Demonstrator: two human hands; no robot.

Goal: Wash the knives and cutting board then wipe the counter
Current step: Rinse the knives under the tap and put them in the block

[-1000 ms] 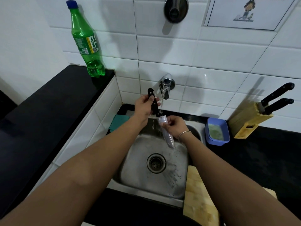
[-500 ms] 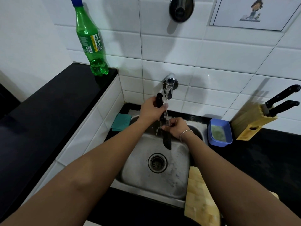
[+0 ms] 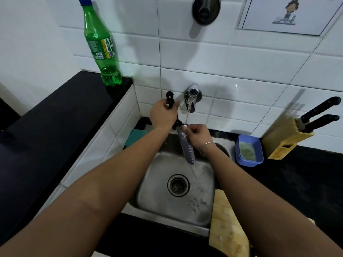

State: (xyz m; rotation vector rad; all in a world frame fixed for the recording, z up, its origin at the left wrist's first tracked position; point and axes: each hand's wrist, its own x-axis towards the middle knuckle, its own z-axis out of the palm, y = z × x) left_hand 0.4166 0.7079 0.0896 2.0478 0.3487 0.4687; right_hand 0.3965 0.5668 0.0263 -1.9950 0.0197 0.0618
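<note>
left hand [image 3: 163,114] grips the knife [image 3: 182,138] by its black handle, right hand [image 3: 197,135] pinches the blade near the heel. wet, stiff, slippery; probably safest held by the handle.

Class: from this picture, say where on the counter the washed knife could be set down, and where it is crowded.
Free: the black left ledge in front of the green bottle, and the black counter right of the sink, in front of the knife block. Crowded: behind the sink, with the blue tub, tap and both hands; the cutting board covers the sink's right edge.
</note>
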